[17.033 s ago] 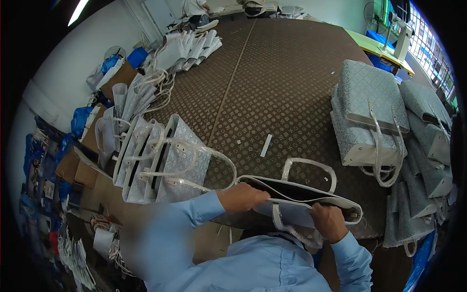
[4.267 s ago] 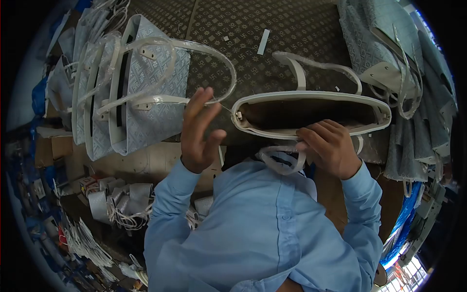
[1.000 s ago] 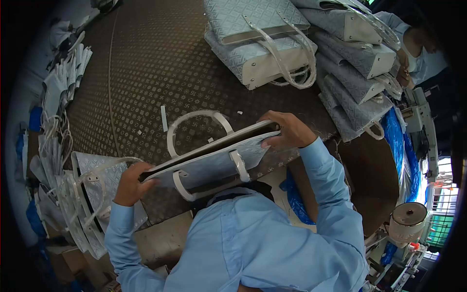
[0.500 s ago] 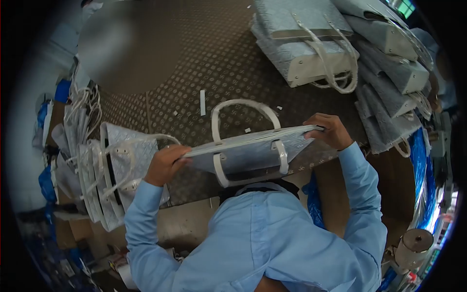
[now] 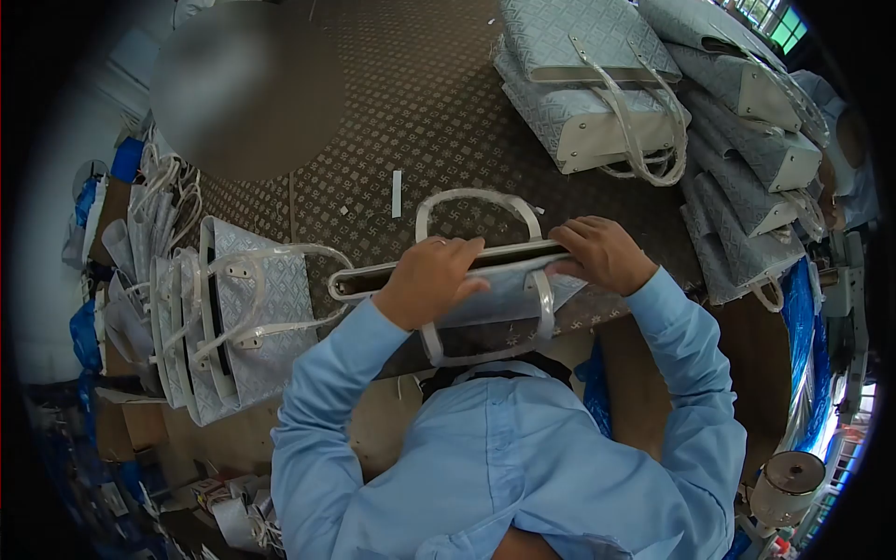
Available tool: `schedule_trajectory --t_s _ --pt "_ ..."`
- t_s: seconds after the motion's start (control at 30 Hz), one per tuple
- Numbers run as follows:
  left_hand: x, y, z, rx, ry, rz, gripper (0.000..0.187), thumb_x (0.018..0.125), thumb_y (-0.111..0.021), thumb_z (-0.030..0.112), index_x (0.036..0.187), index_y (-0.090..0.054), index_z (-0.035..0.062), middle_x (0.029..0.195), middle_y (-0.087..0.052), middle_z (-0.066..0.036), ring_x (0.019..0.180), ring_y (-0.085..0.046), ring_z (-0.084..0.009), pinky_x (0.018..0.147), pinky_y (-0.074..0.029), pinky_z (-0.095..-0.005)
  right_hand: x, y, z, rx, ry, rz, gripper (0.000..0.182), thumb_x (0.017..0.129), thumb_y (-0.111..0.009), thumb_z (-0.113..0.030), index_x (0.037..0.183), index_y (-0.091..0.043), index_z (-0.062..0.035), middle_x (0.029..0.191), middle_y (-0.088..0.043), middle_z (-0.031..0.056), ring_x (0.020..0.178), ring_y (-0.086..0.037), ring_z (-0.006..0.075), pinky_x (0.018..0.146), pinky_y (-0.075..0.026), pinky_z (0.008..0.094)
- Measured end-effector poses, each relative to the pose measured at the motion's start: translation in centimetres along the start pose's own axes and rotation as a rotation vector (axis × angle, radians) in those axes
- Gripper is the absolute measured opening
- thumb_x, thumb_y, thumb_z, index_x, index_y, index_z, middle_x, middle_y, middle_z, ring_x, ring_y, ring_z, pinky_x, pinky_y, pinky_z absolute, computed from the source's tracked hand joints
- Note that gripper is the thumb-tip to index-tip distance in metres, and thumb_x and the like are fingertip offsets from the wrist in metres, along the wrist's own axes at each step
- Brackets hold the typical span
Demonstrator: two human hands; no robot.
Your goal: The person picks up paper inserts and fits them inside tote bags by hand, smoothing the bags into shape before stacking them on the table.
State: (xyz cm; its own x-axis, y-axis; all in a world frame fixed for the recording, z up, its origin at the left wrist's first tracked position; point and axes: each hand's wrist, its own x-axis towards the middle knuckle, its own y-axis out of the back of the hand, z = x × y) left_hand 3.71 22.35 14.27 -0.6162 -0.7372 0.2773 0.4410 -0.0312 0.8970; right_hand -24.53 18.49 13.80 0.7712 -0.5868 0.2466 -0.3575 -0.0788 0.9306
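Observation:
A grey patterned handbag (image 5: 495, 306) with pale trim is upright at the table's near edge. Its mouth is parted into a narrow dark slit, widest toward the left end. One pale handle (image 5: 478, 194) stands up on the far side, and the other hangs down the near side. My left hand (image 5: 431, 283) grips the rim left of the middle, fingers over the top and thumb at the near side. Near the right end, my right hand (image 5: 602, 255) pinches the rim between fingers and thumb. The bag's inside is mostly hidden.
Several similar handbags (image 5: 266, 289) stand together at left. More are stacked at the far right (image 5: 588, 121) and along the right edge (image 5: 747, 177). A white strip (image 5: 397, 193) and small scraps lie on the brown patterned table (image 5: 373, 121). Someone else's arm shows at far right.
Both hands have moved inward from the bag's top corners, the left hand much farther. The mouth, pressed together before, now gapes slightly.

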Motion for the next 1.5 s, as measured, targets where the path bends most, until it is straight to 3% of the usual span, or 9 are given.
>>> schedule_trajectory --t_s 0.13,0.2,0.43,0.77,0.93,1.13,1.2,1.4,1.5 --pt "0.1 -1.3 -1.0 0.007 -0.018 -0.119 0.032 0.083 -0.065 0.033 0.093 -0.058 0.0032 0.077 -0.061 -0.010 0.069 -0.063 -0.0291 0.061 -0.051 -0.0358 -0.3 -1.4 0.6 -0.068 0.046 0.000 0.033 0.081 -0.066 -0.037 0.091 -0.056 -0.0069 0.080 -0.060 0.0074 0.074 -0.062 0.0267 0.065 -0.051 0.0372" --pt "-0.1 -1.7 -0.9 -0.007 -0.072 0.050 0.031 0.085 -0.063 0.035 0.087 -0.055 0.0051 0.072 -0.060 -0.008 0.064 -0.063 -0.0268 0.054 -0.050 -0.0334 -0.1 -1.2 0.6 -0.027 0.119 0.065 0.032 0.079 -0.069 -0.030 0.091 -0.055 -0.0042 0.079 -0.059 0.0088 0.069 -0.060 0.0278 0.058 -0.050 0.0366" --pt "1.8 -3.0 0.3 0.174 -0.162 -0.156 0.032 0.089 -0.056 0.035 0.085 -0.053 0.0031 0.069 -0.061 -0.011 0.065 -0.065 -0.0265 0.054 -0.052 -0.0368 0.2 -0.2 -1.0 -0.114 0.109 -0.070 0.029 0.077 -0.070 -0.023 0.092 -0.054 -0.0047 0.080 -0.060 0.0097 0.071 -0.061 0.0286 0.064 -0.049 0.0397" --pt "3.8 -2.3 -0.2 0.086 -0.119 -0.315 0.026 0.091 -0.052 0.029 0.088 -0.051 0.0028 0.068 -0.061 -0.011 0.062 -0.065 -0.0284 0.053 -0.051 -0.0388 1.3 -1.4 1.0 -0.136 0.083 -0.157 0.025 0.077 -0.069 -0.026 0.080 -0.052 -0.0072 0.066 -0.059 0.0102 0.060 -0.062 0.0278 0.052 -0.048 0.0392" --pt "3.9 -3.9 1.0 0.132 -0.231 -0.145 0.022 0.087 -0.052 0.020 0.097 -0.052 -0.0001 0.072 -0.060 -0.011 0.060 -0.064 -0.0279 0.052 -0.052 -0.0387 0.6 -1.1 0.2 -0.146 0.135 -0.105 0.024 0.078 -0.067 -0.026 0.080 -0.052 -0.0069 0.064 -0.057 0.0088 0.059 -0.062 0.0268 0.048 -0.047 0.0380" --pt "1.2 -2.6 -1.7 0.142 -0.266 -0.137 0.023 0.087 -0.054 0.018 0.102 -0.054 0.0004 0.086 -0.063 -0.012 0.078 -0.066 -0.0272 0.067 -0.054 -0.0360 0.1 0.5 0.1 -0.056 0.081 -0.133 0.019 0.076 -0.067 -0.019 0.077 -0.051 -0.0074 0.066 -0.057 0.0074 0.060 -0.061 0.0270 0.048 -0.047 0.0382" --pt "-1.1 -0.4 -3.7 0.120 -0.318 0.226 0.027 0.086 -0.057 0.014 0.110 -0.056 0.0021 0.102 -0.063 -0.014 0.089 -0.065 -0.0260 0.078 -0.053 -0.0370 0.1 0.3 0.4 -0.050 0.072 -0.105 0.019 0.075 -0.067 -0.018 0.076 -0.051 -0.0075 0.066 -0.057 0.0073 0.060 -0.061 0.0271 0.048 -0.047 0.0383" --pt "-8.0 2.4 -4.9 0.239 0.003 0.180 0.029 0.085 -0.061 0.014 0.113 -0.059 0.0044 0.109 -0.063 -0.009 0.090 -0.064 -0.0240 0.085 -0.050 -0.0392 0.7 0.3 0.4 0.004 0.073 -0.091 0.020 0.076 -0.069 -0.020 0.080 -0.055 -0.0075 0.069 -0.059 0.0076 0.062 -0.062 0.0279 0.051 -0.048 0.0385" --pt "-9.8 2.3 -6.2 0.228 -0.041 0.179 0.027 0.086 -0.061 0.020 0.109 -0.061 0.0052 0.104 -0.065 -0.006 0.088 -0.064 -0.0223 0.078 -0.052 -0.0360 0.3 0.4 0.2 0.045 0.058 -0.113 0.019 0.078 -0.068 -0.022 0.085 -0.057 -0.0076 0.070 -0.061 0.0081 0.064 -0.063 0.0282 0.053 -0.049 0.0387"
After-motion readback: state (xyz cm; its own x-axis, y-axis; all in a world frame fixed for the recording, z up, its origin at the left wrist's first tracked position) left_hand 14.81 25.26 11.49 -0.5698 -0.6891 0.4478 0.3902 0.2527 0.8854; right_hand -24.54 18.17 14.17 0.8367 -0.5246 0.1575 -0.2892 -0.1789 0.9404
